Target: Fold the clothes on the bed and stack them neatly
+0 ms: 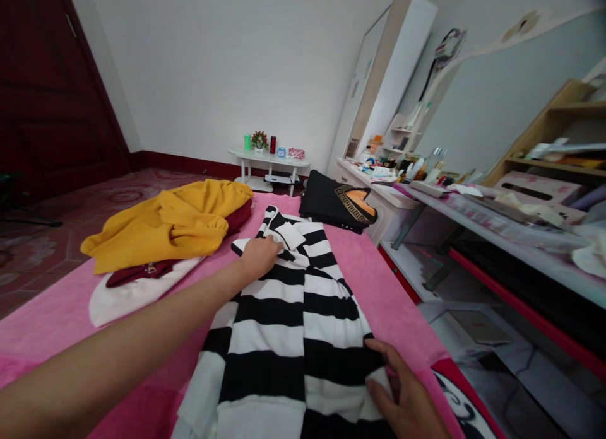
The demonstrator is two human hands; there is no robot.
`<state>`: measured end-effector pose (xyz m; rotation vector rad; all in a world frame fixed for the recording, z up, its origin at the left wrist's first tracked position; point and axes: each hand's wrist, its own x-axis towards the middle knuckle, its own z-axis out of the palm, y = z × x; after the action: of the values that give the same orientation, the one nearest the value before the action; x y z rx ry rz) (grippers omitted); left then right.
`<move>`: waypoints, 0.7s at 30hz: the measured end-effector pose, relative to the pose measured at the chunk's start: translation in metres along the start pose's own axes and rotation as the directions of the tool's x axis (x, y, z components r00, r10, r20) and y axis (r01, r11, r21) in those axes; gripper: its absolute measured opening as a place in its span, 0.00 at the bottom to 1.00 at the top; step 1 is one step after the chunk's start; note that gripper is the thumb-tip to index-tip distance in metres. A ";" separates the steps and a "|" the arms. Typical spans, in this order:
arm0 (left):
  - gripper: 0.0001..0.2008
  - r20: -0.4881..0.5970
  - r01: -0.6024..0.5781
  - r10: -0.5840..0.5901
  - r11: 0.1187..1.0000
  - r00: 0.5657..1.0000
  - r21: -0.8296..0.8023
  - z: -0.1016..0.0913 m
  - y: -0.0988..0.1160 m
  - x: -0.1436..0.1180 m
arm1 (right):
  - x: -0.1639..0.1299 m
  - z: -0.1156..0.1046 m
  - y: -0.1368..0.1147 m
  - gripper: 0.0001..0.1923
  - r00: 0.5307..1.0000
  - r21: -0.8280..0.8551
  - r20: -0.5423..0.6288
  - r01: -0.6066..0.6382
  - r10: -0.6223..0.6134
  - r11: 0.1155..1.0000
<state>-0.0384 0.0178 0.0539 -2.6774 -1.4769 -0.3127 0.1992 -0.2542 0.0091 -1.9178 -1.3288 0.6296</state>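
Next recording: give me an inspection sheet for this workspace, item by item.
Surface: pink bedspread, mostly covered with clothes.
Job's things: black-and-white striped garment spread flat, its far part folded over.
Clutter: yellow garment piled on a maroon garment and a white one; folded black garment with a gold pattern at the far end.
Grippers: left hand rests on the striped garment's far fold; right hand pinches its near right edge.
Cables: nothing seen.
Surroundings: small white table by the wall, cluttered dresser, long shelf to the right, dark door.
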 end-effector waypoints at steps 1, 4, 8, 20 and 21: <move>0.13 -0.003 -0.004 0.004 1.000 1.000 0.003 -0.004 -0.001 0.007 | 0.001 -0.002 0.001 0.24 1.000 0.027 -0.027 0.004 -0.003 1.000; 0.13 -0.041 0.016 -0.016 1.000 0.999 0.005 -0.018 -0.003 0.029 | 0.001 -0.009 -0.004 0.23 0.999 0.081 -0.033 0.019 -0.016 0.997; 0.15 -0.117 0.057 -0.057 0.998 0.992 -0.006 -0.044 -0.003 0.059 | 0.000 -0.012 -0.032 0.23 0.997 0.114 0.054 0.053 -0.060 0.992; 0.18 -0.210 0.117 -0.097 0.989 0.973 0.085 -0.077 -0.046 0.075 | 0.012 0.061 -0.117 0.32 0.879 0.402 0.431 0.014 -0.203 0.915; 0.17 -0.183 0.133 -0.111 0.985 0.977 0.109 -0.071 -0.053 0.070 | 0.012 0.070 -0.119 0.34 0.856 0.387 0.474 0.010 -0.208 0.922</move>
<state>-0.0573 0.0930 0.1358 -2.4022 -1.5561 -0.4403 0.0828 -0.1974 0.0573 -1.3963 -1.4878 1.2963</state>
